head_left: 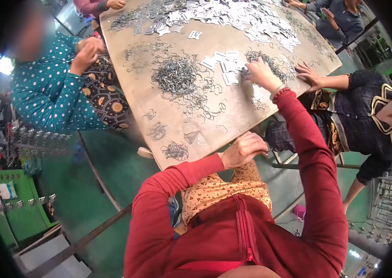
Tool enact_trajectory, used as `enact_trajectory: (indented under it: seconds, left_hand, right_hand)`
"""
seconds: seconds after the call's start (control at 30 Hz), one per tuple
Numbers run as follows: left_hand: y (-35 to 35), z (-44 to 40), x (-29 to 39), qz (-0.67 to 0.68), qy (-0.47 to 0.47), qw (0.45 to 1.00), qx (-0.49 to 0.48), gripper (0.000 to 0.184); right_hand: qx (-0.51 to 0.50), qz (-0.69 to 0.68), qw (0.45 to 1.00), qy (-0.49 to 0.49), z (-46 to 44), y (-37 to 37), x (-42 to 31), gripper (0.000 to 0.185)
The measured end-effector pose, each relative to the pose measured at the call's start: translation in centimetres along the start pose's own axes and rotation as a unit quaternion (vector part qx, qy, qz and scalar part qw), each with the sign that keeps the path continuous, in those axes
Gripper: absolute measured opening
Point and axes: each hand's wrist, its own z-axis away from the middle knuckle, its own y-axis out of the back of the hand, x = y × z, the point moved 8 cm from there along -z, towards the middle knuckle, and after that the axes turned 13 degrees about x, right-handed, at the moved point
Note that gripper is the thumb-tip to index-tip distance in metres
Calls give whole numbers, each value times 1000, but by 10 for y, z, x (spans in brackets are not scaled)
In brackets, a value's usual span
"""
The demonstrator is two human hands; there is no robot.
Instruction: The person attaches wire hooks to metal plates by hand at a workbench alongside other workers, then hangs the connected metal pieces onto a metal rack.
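Observation:
My right hand [261, 74], a red beaded bracelet at its wrist, reaches over the table to the edge of a pile of metal hooks [277, 67]. Its fingers are bent together; what they grip, if anything, is hidden. Just left of it lie several flat white plates [228, 65]. My left hand [244, 149] is curled closed by the table's near edge, above my lap, and I cannot make out what is in it. A large heap of bent metal hooks [176, 75] sits mid-table, with loose hooks [205, 104] scattered toward me.
Many white plates [233, 16] cover the far part of the table [135, 88]. A small heap of thin wire pieces [175, 150] lies at the near left corner. People sit at left and right; a co-worker's hand [309, 76] rests on the right edge.

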Motion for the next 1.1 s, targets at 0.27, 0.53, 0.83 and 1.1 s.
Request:
enact_trajectory:
  seconds: [0.27, 0.53, 0.83, 1.1]
  left_hand:
    - [10, 9, 36, -43, 61, 992, 102, 21]
    - [12, 32, 28, 30, 187, 960, 205, 11]
    - [1, 44, 11, 33, 291, 935, 201, 7]
    - [1, 25, 26, -46, 246, 953, 170, 5]
  right_hand:
    - [131, 21, 991, -12, -5, 6, 4, 17]
    - [137, -714, 607, -321, 120, 46, -40, 20]
    - [144, -717, 525, -436, 212, 84, -74, 41]
    - [145, -698, 546, -440, 217, 115, -77, 38]
